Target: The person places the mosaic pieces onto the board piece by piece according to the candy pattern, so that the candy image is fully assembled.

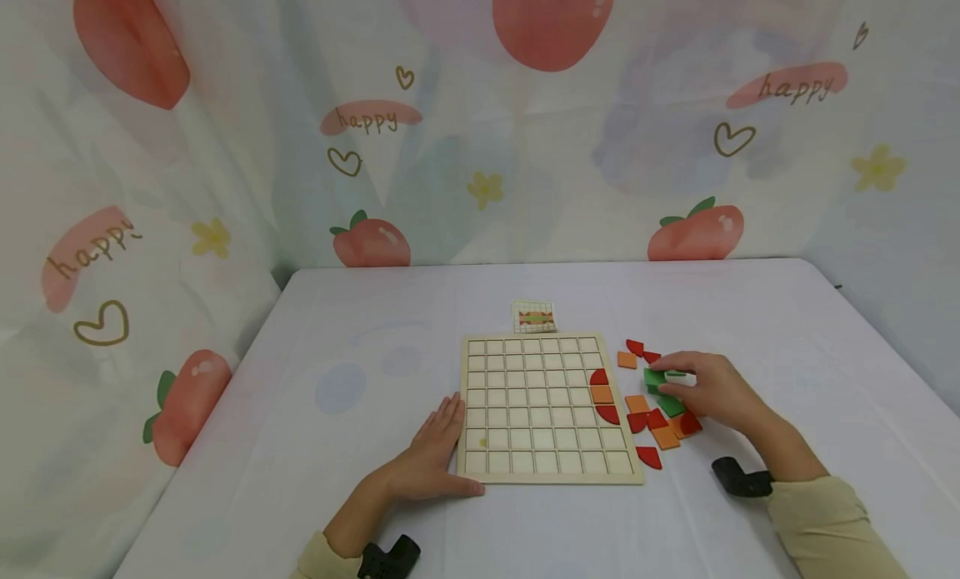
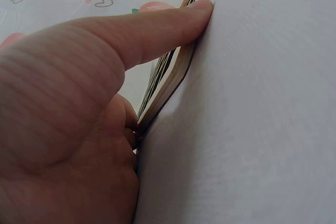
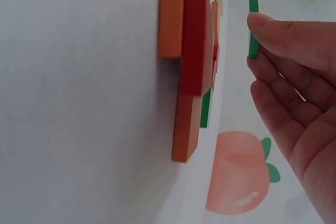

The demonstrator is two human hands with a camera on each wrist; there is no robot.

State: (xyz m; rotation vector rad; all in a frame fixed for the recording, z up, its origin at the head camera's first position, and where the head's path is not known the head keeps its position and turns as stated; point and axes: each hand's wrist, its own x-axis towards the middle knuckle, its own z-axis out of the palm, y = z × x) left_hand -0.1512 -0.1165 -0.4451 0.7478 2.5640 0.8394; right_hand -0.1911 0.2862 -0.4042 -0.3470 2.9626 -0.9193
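A square wooden grid board lies on the table; its right column holds an orange square between two red rounded pieces. My left hand lies with straight fingers along the board's left edge, thumb at the lower left corner; the left wrist view shows that thumb against the board's edge. Right of the board, my right hand pinches a green piece above the loose pieces. In the right wrist view the hand holds this thin green piece between thumb and fingers.
Loose orange squares, red pieces and green pieces lie right of the board, some overlapping. A small pattern card lies behind the board's back edge. A printed cloth hangs behind the table.
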